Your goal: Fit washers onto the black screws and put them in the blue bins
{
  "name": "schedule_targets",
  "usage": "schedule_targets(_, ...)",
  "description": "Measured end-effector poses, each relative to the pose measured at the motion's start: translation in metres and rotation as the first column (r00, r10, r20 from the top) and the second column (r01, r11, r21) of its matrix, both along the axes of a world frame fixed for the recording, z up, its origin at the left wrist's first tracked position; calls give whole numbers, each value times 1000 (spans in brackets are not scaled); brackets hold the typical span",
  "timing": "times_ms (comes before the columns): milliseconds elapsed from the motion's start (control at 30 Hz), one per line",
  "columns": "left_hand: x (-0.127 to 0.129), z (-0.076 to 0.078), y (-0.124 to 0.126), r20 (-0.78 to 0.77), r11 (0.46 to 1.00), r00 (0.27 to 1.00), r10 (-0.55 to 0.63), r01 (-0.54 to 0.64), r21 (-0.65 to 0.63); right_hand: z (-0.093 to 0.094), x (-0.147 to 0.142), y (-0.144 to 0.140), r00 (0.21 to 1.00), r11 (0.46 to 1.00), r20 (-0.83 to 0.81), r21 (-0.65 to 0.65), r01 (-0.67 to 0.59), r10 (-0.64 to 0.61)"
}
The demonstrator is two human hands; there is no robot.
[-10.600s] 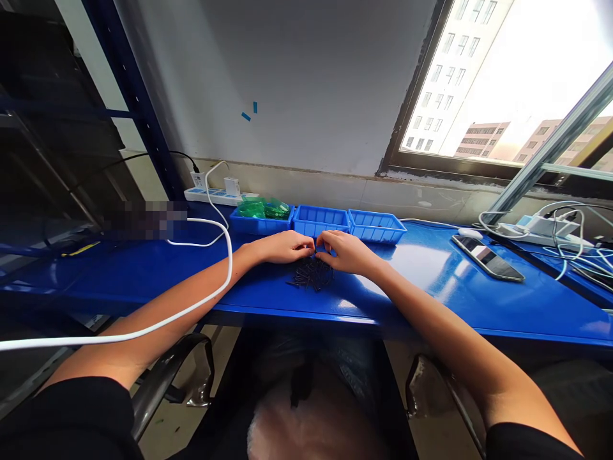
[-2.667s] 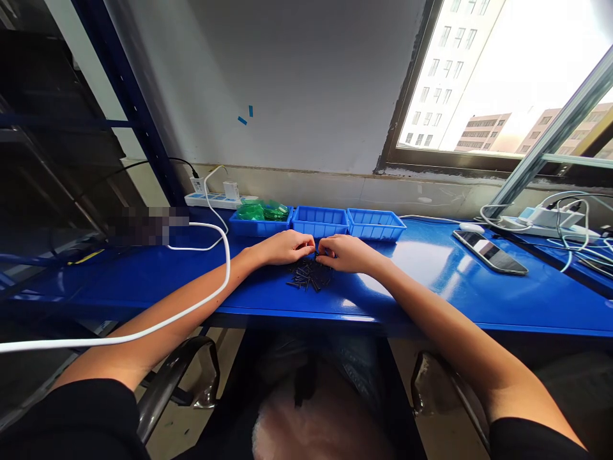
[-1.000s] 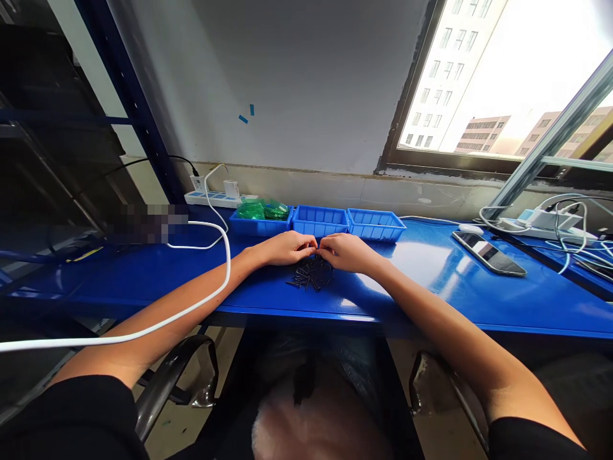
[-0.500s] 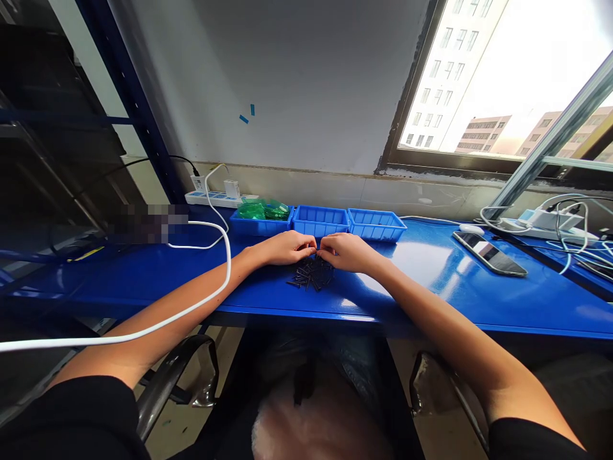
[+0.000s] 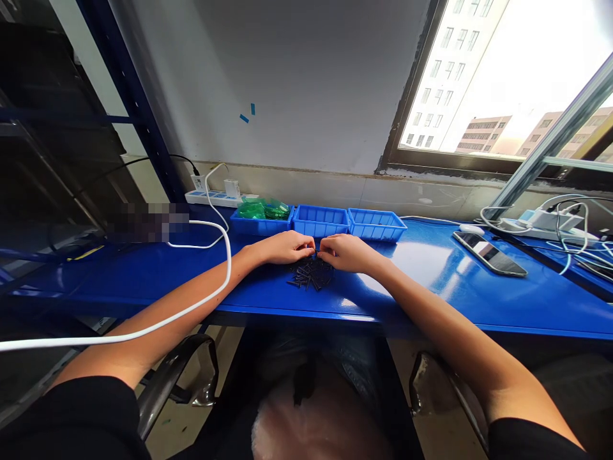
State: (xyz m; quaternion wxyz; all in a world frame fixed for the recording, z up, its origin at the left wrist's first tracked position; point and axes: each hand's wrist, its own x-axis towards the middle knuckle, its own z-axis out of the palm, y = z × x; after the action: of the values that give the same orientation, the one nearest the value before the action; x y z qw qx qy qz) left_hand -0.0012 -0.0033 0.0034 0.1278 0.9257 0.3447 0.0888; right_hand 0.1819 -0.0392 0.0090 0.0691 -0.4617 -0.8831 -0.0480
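A pile of small dark screws (image 5: 310, 275) lies on the blue workbench (image 5: 431, 281). My left hand (image 5: 286, 246) and my right hand (image 5: 348, 252) meet fingertip to fingertip just above the far edge of the pile. Both are curled, pinching something small and dark between them; I cannot make out what each holds. Behind the hands stand three blue bins in a row: the left bin (image 5: 260, 222) holds green plastic pieces, the middle bin (image 5: 320, 220) and the right bin (image 5: 376, 225) look empty from here.
A white cable (image 5: 211, 281) loops over my left forearm from a power strip (image 5: 215, 197) at the wall. A phone (image 5: 489, 253) and a tangle of chargers (image 5: 550, 223) lie at the right. Dark shelving stands at the left.
Almost nothing: both hands stay together over the screws, with only slight finger shifts.
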Motion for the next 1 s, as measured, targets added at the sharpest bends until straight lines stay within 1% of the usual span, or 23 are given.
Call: schedule_targets(1000,0,1,-1,-11,1000,1000,8,-8,9,1,0,0,1000,1000,16,-17,3,-3)
